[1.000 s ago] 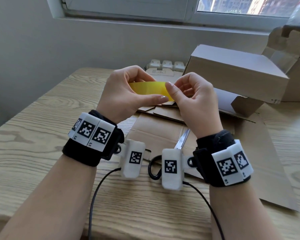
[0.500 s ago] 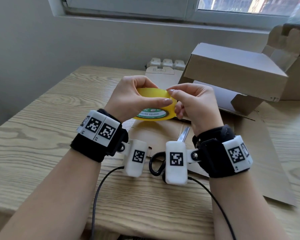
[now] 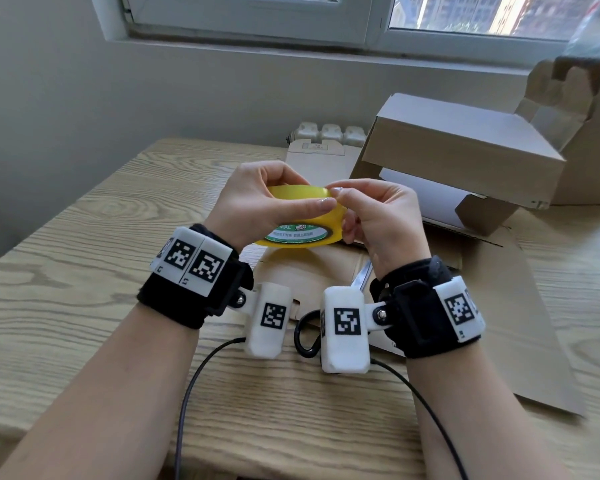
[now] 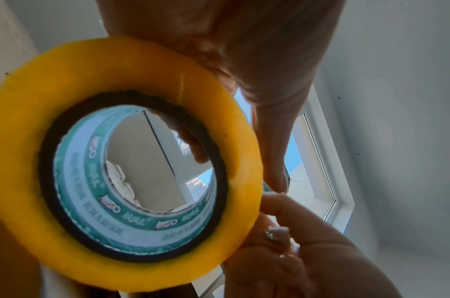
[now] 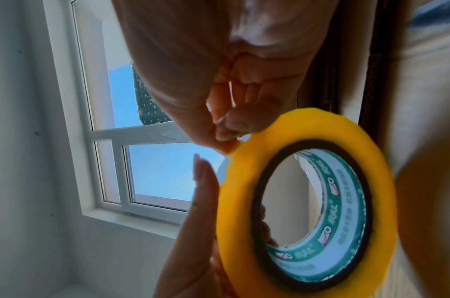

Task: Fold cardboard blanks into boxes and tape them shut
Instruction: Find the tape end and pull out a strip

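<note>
Tape roll (image 3: 305, 216), yellow with a green-printed core: I have it lifted between both hands, above the flat cardboard blank (image 3: 326, 271) on the worktop (image 3: 84, 271). My left hand (image 3: 257, 199) curls round its rim, thumb along the outer face. My right hand (image 3: 378, 216) pinches at the rim's near edge with thumb and forefinger, seemingly seeking the loose end. Judged light, rigid, smooth-faced; the film is thin and clingy. Best held by rim and core. Folded box (image 3: 465, 150) stands beyond my right hand.
</note>
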Motion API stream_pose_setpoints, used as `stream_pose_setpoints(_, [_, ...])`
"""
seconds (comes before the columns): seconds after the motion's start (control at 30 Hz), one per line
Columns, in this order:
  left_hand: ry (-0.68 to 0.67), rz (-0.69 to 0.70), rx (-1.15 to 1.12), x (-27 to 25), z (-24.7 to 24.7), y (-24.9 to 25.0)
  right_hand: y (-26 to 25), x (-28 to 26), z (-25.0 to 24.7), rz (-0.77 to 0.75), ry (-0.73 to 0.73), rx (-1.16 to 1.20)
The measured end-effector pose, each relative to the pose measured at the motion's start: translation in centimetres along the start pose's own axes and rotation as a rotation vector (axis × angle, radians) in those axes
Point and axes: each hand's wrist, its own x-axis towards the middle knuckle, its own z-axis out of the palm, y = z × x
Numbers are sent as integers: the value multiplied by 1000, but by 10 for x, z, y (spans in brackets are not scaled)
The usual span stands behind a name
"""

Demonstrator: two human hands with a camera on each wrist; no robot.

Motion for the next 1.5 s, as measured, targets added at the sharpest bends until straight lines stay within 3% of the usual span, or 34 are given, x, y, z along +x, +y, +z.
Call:
stream_pose_setpoints(0.97, [-20,-21,-87,-2,-3,2,4,0,-2,-40,-45,21])
stream_pose_setpoints(1.3, [-13,-21,-67,-2,0,3,6,-1,2,-104,50,-98])
stream_pose_setpoints(1.5, [-12,-30,-89,-2,-4,3,1,-2,1,-58,-45,-23])
